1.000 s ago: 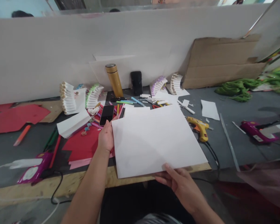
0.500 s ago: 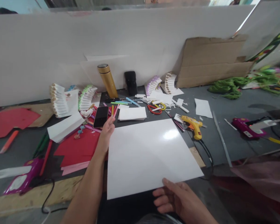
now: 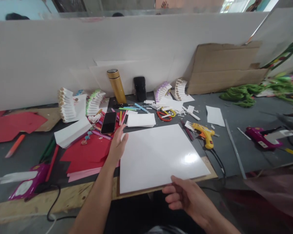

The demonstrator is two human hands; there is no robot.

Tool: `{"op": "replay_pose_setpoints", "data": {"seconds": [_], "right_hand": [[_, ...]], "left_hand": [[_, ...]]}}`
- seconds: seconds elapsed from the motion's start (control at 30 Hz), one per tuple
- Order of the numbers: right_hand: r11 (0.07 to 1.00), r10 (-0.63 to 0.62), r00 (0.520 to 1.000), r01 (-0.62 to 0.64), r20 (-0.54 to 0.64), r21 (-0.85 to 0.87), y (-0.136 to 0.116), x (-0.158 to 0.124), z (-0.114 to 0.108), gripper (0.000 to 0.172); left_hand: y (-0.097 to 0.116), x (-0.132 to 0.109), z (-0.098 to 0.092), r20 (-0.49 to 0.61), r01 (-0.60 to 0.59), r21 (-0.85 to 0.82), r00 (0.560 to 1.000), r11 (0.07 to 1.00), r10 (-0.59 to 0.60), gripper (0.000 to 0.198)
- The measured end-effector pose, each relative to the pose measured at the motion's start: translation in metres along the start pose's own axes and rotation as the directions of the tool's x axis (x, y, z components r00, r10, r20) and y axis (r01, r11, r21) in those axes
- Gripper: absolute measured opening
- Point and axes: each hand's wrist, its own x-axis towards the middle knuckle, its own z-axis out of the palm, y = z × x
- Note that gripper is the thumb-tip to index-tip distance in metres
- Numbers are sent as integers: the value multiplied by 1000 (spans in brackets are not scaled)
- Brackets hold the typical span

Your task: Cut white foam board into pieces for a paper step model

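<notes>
Grey worktable (image 3: pixel 250 159) with a pale wooden front edge (image 3: pixel 97 191): a large white rectangular glossy sheet (image 3: pixel 156 159) lies between two bare hands.
Its long axis runs roughly left to right along the table's front edge; it lies right of the left hand (image 3: pixel 117 144), and ahead and mostly left of the right hand (image 3: pixel 183 196), with neither clearly nearer. Left thumb and fingers stand apart beside the sheet's left edge, gripping nothing; the right hand curls loosely, thumb tip at the front edge, contact impossible to tell. Smooth and blank, the sheet shows bright glare toward its right side.
</notes>
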Motion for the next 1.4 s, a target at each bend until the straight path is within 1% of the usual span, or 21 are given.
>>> {"op": "replay_pose_setpoints", "data": {"seconds": [0.1,0.17,0.23,0.33,0.37,0.4,0.43,0.47,0.5,0.53,0.57,0.6,0.67,0.73,0.87,0.93,1.03,1.13,1.23,1.3,1.4], "right_hand": [[1000,13,1000,-13,-21,-2,-1,-1,1,39],[1000,9,998,-9,-56,-5,-7,2,0,41],[999,32,997,-34,-64,-30,-15,4,-5,43],[974,130,991,-133,-24,-182,-24,0,-19,57],[953,94,995,-101,-40,-286,-26,-3,-23,62],[908,-15,998,-11,-58,-420,-28,-6,-26,64],[814,-192,980,125,-59,-567,-31,-8,-28,61],[656,-395,919,274,-11,-704,-33,-9,-27,56],[440,-565,819,402,101,-803,-35,-7,-23,48],[212,-670,704,486,236,-848,-37,-3,-17,41],[9,-673,621,549,401,-836,-38,3,-9,42],[-172,-621,553,596,556,-785,-39,11,-1,50],[-429,-461,504,594,730,-681,-38,29,15,67],[-545,-366,510,561,779,-623,-35,46,23,79],[-576,-364,553,498,749,-648,-35,61,12,77],[-583,-379,541,490,751,-648,-37,61,6,75],[-596,-375,519,499,768,-629,-38,60,7,82],[-594,-349,530,514,773,-620,-39,62,15,90],[-589,-338,540,517,770,-621,-41,69,20,90],[-585,-347,538,517,768,-626,-44,74,21,88],[-582,-368,526,512,766,-631,-49,81,22,87]], "left_hand": [[-5,0,2,102,-72,117,993,991,60,48],[-6,-1,5,191,-147,196,976,970,109,41],[-3,-2,4,230,-221,234,959,947,167,36],[6,-3,-8,160,-236,308,968,922,194,35],[9,-3,-15,124,-228,354,973,907,196,36],[11,-4,-22,100,-222,408,975,885,198,36],[12,-4,-29,97,-225,459,974,859,203,37],[12,-5,-36,114,-226,503,974,834,196,39],[11,-6,-40,148,-228,533,973,814,176,41],[9,-6,-42,187,-229,555,971,800,149,43],[7,-7,-43,223,-230,570,967,789,120,45],[4,-7,-42,251,-234,581,963,779,102,47],[-1,-8,-39,268,-249,610,958,752,101,48],[-6,-8,-39,251,-261,652,960,712,122,47],[-14,-10,-48,216,-256,687,966,680,146,48],[-16,-11,-52,200,-254,672,967,696,159,46],[-11,-11,-49,191,-265,650,964,712,185,39],[3,-8,-38,212,-294,621,955,727,206,36],[14,-6,-19,291,-320,582,941,748,176,42],[15,-6,-4,376,-352,574,915,739,144,49],[5,-5,18,462,-407,620,880,671,106,52]]}}
